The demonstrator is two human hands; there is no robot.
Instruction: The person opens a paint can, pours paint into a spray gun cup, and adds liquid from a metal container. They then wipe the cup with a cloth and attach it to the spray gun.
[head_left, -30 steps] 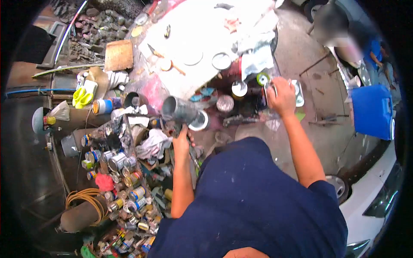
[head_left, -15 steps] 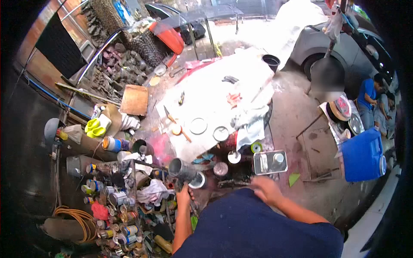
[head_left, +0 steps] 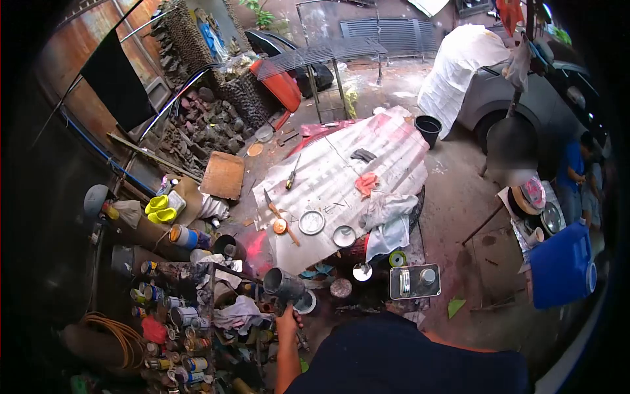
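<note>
Head view: spray gun (head_left: 283, 285) rises from left hand (head_left: 287, 322), fingers closed round its handle

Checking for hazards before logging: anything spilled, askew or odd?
Yes. A pink-red stain beside the near-left edge of the white sheet looks like spilled or oversprayed paint; can't tell which. The sheet is creased, with a cloth bunched on its right side.

Gripping dark cupped tool (head_left: 283, 282) from below in left hand (head_left: 287, 323), near white-rimmed container (head_left: 307, 303). Noted ahead: pale sheet (head_left: 321, 190) bearing red cloth (head_left: 366, 184), knife (head_left: 270, 201), round dish (head_left: 312, 222). Right of container: metal tray (head_left: 420, 293). Far right: blue jug (head_left: 561, 266). Lower left: crowded cans (head_left: 187, 316).
</note>
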